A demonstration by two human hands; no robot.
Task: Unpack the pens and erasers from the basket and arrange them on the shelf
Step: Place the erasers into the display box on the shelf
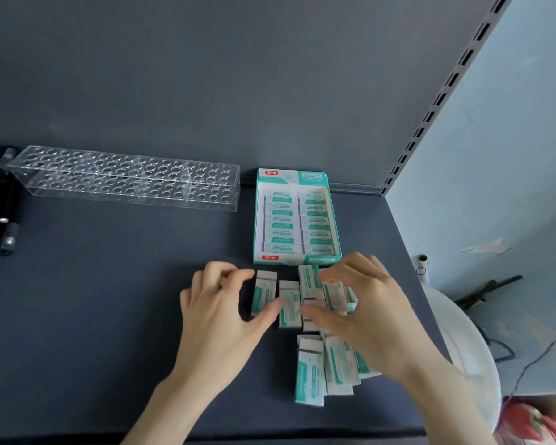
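Observation:
Several white-and-teal wrapped erasers lie loose on the dark grey shelf (93,316): one row (289,300) between my hands and a small heap (325,367) nearer me. My left hand (219,313) hovers at the row's left end, thumb and fingers touching the leftmost eraser (264,292). My right hand (363,313) is arched over the row's right end, fingers spread, partly hiding erasers beneath it. Behind the row stands an open teal display box (260,226) filled with two columns of erasers.
A clear acrylic pen holder (126,179) with many round holes sits at the back left. Black pens (0,213) lie at the far left edge. A white basket rim (463,342) shows at the right, beyond the shelf edge. A slotted upright (437,107) runs along the right.

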